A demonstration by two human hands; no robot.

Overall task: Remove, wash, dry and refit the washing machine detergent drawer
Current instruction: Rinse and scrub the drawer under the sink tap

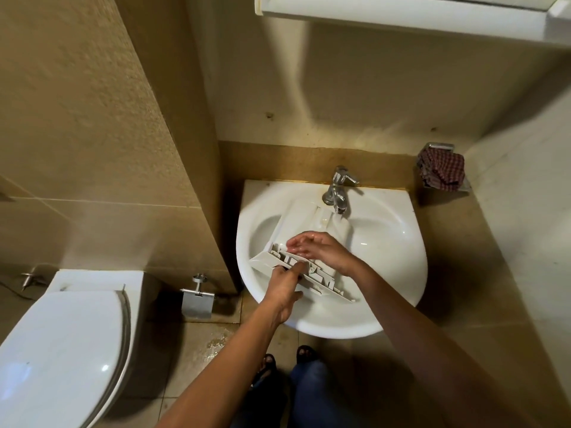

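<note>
The white detergent drawer (306, 223) lies tilted in the white washbasin (398, 251), its far end under the chrome tap (338, 189) and its front panel toward me. My left hand (285, 287) grips the front panel's near edge, thumb and fingers curled round it. My right hand (318, 247) rests wet on the drawer's compartments just behind the panel, fingers fairly straight and rubbing the plastic. Whether water runs from the tap is hard to tell.
A checked red cloth (441, 169) sits on a wall holder right of the basin. A toilet (61, 344) stands at lower left, with a metal paper holder (197, 299) beside it. A white cabinet (401, 13) hangs overhead. The floor tiles below the basin are wet.
</note>
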